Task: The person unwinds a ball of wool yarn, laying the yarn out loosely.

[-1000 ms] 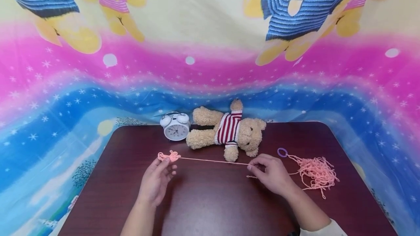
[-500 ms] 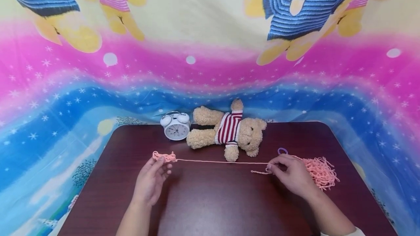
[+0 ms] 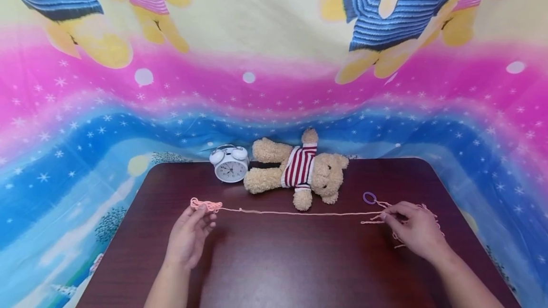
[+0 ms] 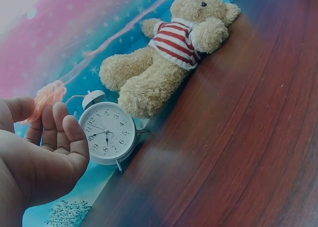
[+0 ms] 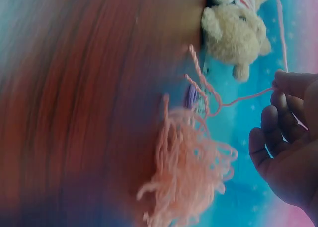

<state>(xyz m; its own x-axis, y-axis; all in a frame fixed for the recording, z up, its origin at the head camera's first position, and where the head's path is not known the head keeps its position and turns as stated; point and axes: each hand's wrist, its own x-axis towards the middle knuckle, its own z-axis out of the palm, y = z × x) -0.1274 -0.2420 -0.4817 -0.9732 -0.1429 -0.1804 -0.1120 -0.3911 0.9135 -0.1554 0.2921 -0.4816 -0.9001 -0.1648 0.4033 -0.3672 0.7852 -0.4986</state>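
Note:
A small looped bundle of pink yarn is pinched between the thumb and fingers of my left hand, raised above the table's left half. From it one strand runs nearly straight across to my right hand, whose thumb and forefinger pinch it. In the right wrist view a slack tail hangs from that pinch toward a loose heap of pink yarn on the table. My right hand hides most of this heap in the head view. A purple ring lies at the heap's far side, with yarn running from it.
Behind the strand a teddy bear in a red-and-white striped shirt lies on its side. Left of its feet stands a white twin-bell alarm clock. The dark wooden table meets a printed cloth backdrop at its back edge.
My right hand has moved right, over the yarn heap, and my left hand slightly left. The strand between them has grown longer, and the left bundle has flattened somewhat.

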